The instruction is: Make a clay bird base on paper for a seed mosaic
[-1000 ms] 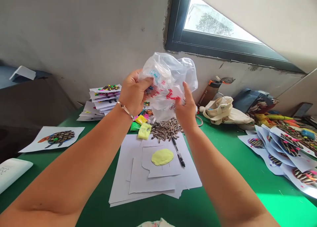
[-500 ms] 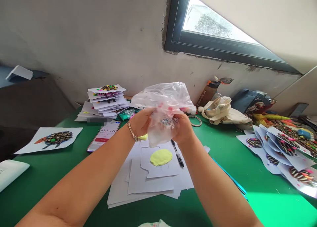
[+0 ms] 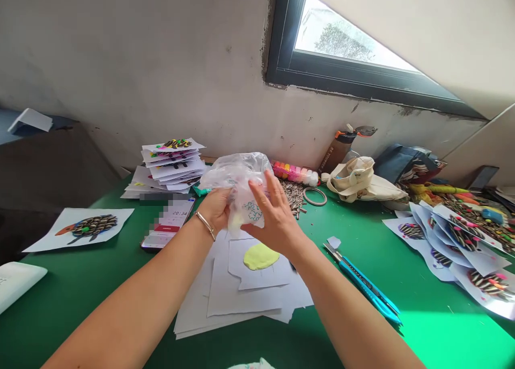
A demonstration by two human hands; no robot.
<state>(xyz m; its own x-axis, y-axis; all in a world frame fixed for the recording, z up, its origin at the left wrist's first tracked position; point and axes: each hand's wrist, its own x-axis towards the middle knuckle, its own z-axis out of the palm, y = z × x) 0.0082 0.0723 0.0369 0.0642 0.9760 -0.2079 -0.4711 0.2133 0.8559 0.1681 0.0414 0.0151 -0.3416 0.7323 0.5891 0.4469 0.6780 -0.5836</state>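
A clear, crumpled plastic bag point(image 3: 247, 170) with a blue printed pattern hangs over the middle of the table. My left hand point(image 3: 217, 208) is closed on its left side. Spread fingers show on my right hand point(image 3: 276, 213), at the bag's right side; whether they touch it I cannot tell. Something pale yellow shows faintly low in the bag. Below my hands, a flat yellow clay oval point(image 3: 260, 257) lies on a small white sheet point(image 3: 261, 279) with short drawn lines under it. More white paper point(image 3: 225, 323) is stacked beneath.
A phone point(image 3: 171, 224) and a seed-covered turtle picture point(image 3: 94, 227) lie left, near stacked pictures point(image 3: 173, 168). Sunflower seeds point(image 3: 294, 197), a tape roll point(image 3: 315, 196) and colourful clay tubs point(image 3: 293, 171) sit behind. At right are a blue utility knife point(image 3: 368, 286), a bottle point(image 3: 338, 149) and a cloth bag point(image 3: 358, 178).
My right hand has let go of the bag and spread its fingers. The bag has shifted left and down with my left hand, uncovering the seeds and clay tubs.
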